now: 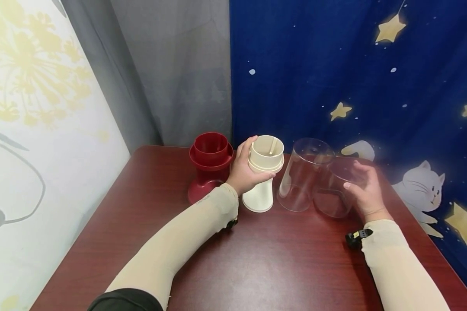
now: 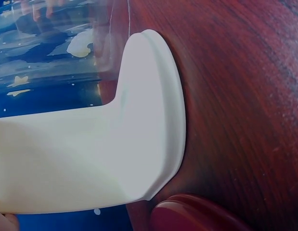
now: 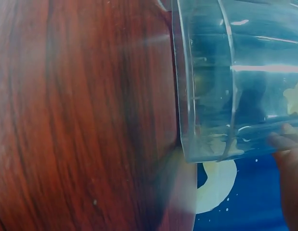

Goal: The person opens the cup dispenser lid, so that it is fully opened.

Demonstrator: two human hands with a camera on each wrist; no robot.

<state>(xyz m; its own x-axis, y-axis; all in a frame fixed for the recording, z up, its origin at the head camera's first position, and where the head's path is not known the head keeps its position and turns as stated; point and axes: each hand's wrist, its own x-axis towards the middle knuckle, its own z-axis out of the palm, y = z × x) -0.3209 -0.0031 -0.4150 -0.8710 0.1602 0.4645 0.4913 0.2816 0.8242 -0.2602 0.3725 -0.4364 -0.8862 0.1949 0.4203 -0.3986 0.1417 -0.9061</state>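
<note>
My left hand [image 1: 244, 171] grips the wide top of a cream plastic base [image 1: 261, 172] that stands upright on the dark wood table [image 1: 257, 259]; its flared foot [image 2: 153, 115] rests flat on the wood. My right hand [image 1: 363, 190] curls round a clear plastic cup [image 1: 334, 190] standing mouth-down on the table. That clear cup [image 3: 226, 82] fills the right wrist view, with a fingertip [image 3: 283, 142] on its wall. A second clear cup [image 1: 303, 172] stands mouth-down between the cream base and the held cup.
A dark red base [image 1: 209, 166] of the same shape stands just left of the cream one, its foot [image 2: 187, 214] close beside. A blue star-and-cat curtain [image 1: 354, 77] hangs behind; a grey curtain and white floral panel are on the left.
</note>
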